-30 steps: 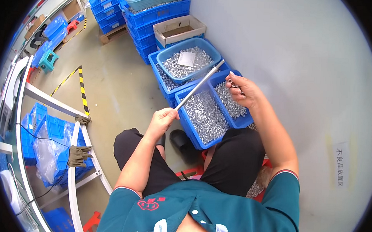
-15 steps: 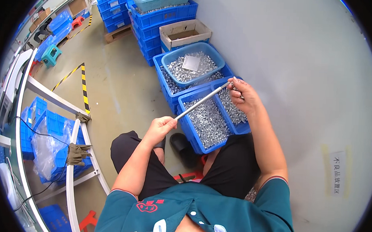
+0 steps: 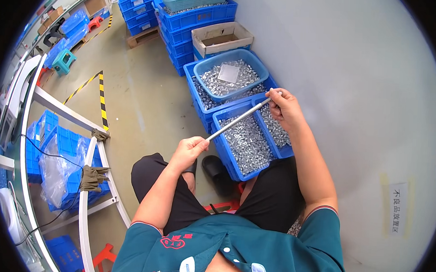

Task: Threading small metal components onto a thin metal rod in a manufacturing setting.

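A thin straight metal rod (image 3: pixel 239 120) slants up to the right between my two hands, above a divided blue bin (image 3: pixel 223 156). My left hand (image 3: pixel 188 153) is closed round its lower end. At the upper end, my right hand (image 3: pixel 288 111) pinches the tip between thumb and fingers. A small metal piece seems to sit at that tip, too small to make out, and the curled fingers hide whatever else the palm holds. Small silvery metal parts (image 3: pixel 247 142) fill both compartments of the bin, which stands just beyond my knees.
Behind the bin, a light blue basket (image 3: pixel 197 76) of metal parts rests on another blue bin. An open carton (image 3: pixel 246 40) and stacked blue crates (image 3: pixel 189 23) stand farther back. A grey wall (image 3: pixel 345 107) runs along the right, a white metal frame (image 3: pixel 83 217) along the left.
My right fingers have closed in more tightly at the rod's upper end; metal pieces seen in that hand are now mostly hidden. The whole view has shifted slightly. My left hand keeps its grip.
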{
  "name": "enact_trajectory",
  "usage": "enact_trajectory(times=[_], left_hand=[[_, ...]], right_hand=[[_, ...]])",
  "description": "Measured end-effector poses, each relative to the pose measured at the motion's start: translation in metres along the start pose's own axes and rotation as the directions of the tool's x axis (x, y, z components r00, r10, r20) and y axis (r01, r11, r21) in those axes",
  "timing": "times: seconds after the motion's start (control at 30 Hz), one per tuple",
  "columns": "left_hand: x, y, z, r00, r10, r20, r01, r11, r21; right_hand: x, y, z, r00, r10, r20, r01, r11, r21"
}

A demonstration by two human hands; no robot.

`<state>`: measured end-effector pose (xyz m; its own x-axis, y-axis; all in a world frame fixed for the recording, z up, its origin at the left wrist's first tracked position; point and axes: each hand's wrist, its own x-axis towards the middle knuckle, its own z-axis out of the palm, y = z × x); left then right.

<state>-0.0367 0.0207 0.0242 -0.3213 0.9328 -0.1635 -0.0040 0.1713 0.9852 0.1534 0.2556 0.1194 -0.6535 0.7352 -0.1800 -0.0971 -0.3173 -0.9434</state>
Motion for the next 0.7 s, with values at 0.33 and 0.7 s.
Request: enact_trajectory(times=[0.33,0.7], left_hand=[[0.0,0.005,0.004,0.997,-0.036,-0.063,0.043,0.992,0.119],[0.002,0.006,0.003,0.998,0.045,-0.053,-0.044,0.999,0.018]], right_hand=[[0.0,0.005,0.003,0.999,-0.045,-0.017,0.037,0.946,-0.321],[-0.004,-0.004,-0.003,0.997,0.072,0.024,-0.071,0.996,-0.046]])
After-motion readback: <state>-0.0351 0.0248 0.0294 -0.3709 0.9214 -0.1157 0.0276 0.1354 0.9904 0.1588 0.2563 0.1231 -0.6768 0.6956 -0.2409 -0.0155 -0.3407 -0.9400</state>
